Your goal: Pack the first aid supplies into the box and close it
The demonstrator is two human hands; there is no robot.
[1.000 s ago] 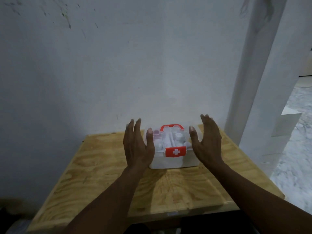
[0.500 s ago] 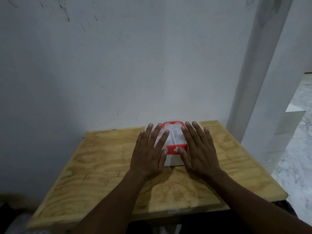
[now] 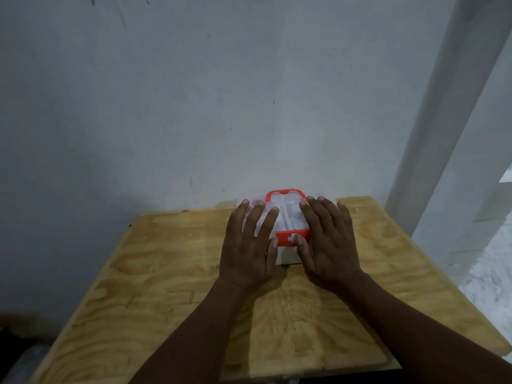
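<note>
We press left hand [image 3: 249, 245] and right hand [image 3: 328, 242], fingers spread flat, on the white plastic first-aid box [image 3: 288, 217]; its red latch [image 3: 291, 237] faces us, long axis left-right.

- Box [image 3: 288, 256]: white body with a see-through, frosted-looking lid.
- Handle [image 3: 286, 193]: bright orange-red.
- Latch [image 3: 288, 237]: the same orange-red, bearing what looks like a white cross, partly hidden by a thumb.
- Table [image 3: 171, 278]: pale yellow-brown plywood with swirling darker grain.
- Wall [image 3: 194, 92]: grey-white with a few dark scuffs.
- Floor [image 3: 490, 281]: white and grey marbled.
</note>
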